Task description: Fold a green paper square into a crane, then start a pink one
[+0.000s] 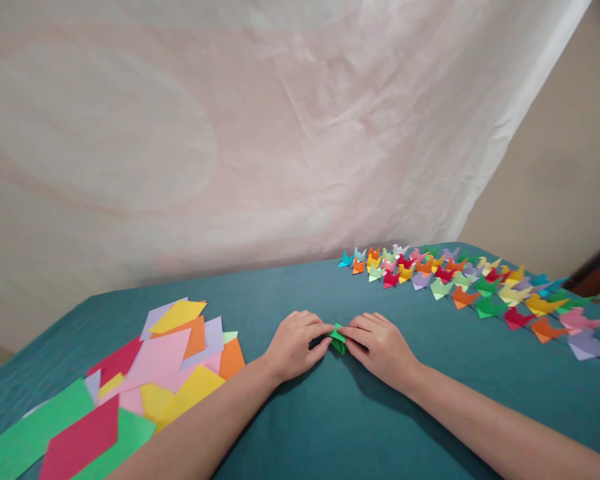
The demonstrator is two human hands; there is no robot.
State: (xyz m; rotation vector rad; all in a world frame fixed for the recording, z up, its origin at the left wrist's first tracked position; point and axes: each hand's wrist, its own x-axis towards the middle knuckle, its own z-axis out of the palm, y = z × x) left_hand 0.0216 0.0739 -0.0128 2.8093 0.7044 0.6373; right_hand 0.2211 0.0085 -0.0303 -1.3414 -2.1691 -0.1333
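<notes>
Item 1: green folded paper, qty 1, at or just above teal surface, betw. both hands.
L hand: fingers clamped on its L edge.
R hand: fingers clamped on its R edge.
Item 2: loose paper sheets, asstd. col., overlapping, L of green folded paper.
Item 3: folded paper birds, many, asstd. col., in rows, R of and beyond it.
Item 4: pale backdrop, wrinkled, behind it.

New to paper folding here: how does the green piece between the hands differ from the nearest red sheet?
The green piece looks folded and small; the red sheet, flat and larger. The left hand and right hand hold the green piece, while the red sheet lies among other sheets. Both look like coloured paper.
</notes>
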